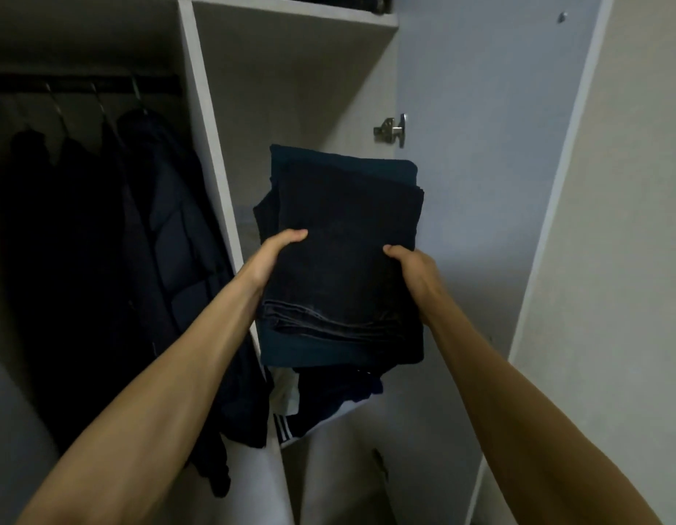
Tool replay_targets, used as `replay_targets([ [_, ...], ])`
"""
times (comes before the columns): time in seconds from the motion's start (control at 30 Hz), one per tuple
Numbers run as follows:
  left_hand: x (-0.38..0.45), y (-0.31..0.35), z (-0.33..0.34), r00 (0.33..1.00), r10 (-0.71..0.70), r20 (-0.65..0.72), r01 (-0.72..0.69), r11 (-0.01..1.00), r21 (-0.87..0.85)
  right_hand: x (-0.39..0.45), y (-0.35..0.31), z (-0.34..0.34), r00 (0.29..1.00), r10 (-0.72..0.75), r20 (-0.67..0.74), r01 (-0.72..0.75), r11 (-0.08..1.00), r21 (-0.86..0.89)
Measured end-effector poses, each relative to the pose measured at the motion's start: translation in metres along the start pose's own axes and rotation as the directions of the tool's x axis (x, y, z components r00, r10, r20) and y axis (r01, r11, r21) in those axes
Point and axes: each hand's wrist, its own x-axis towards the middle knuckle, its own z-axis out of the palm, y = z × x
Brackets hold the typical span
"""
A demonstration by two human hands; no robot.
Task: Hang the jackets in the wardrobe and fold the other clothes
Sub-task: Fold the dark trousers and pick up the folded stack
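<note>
Dark folded jeans (344, 259), no label

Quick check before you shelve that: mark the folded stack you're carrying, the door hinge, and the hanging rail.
folded clothes stack (344, 259): head view, on the dark top layer between the thumbs.
door hinge (391, 131): head view, on its metal body at the wardrobe's right wall.
hanging rail (78, 85): head view, on the dark bar above the jackets.

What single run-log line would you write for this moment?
stage: shelving folded clothes | left hand: holds folded stack | right hand: holds stack | jackets: hanging on rail, left compartment
</note>
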Motion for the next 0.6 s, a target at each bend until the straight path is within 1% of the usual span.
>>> replay_targets([
  [0.07,0.024,0.005,-0.007,1.000,0.001,-0.029,-0.001,1.000,0.021,0.020,-0.002,0.008,1.000,0.017,0.002,-0.017,1.000,0.000],
  [0.17,0.076,0.010,-0.020,0.994,-0.021,-0.110,0.020,1.000,-0.011,0.072,-0.009,0.028,0.999,0.038,0.003,-0.038,0.999,-0.019],
  [0.3,0.148,0.009,-0.037,0.981,-0.078,-0.178,0.047,0.984,-0.174,0.152,-0.025,0.054,0.999,0.043,-0.001,-0.043,0.996,-0.083],
  [0.37,0.177,0.008,-0.044,0.973,-0.088,-0.212,0.042,0.976,-0.212,0.193,-0.036,0.064,0.998,0.054,0.012,-0.052,0.991,-0.125],
  [0.43,0.201,0.002,-0.049,0.953,-0.143,-0.268,0.086,0.973,-0.214,0.225,-0.038,0.071,0.994,0.095,0.047,-0.083,0.973,-0.217],
  [0.53,0.223,-0.001,-0.046,0.945,-0.219,-0.244,0.174,0.966,-0.193,0.240,-0.022,0.073,0.981,0.125,0.150,-0.041,0.882,-0.469],
  [0.57,0.229,0.003,-0.045,0.942,-0.224,-0.250,0.182,0.967,-0.179,0.242,-0.014,0.072,0.977,0.123,0.176,-0.017,0.861,-0.509],
  [0.6,0.233,0.006,-0.045,0.939,-0.225,-0.259,0.186,0.968,-0.168,0.242,-0.006,0.071,0.973,0.111,0.204,0.007,0.864,-0.504],
])
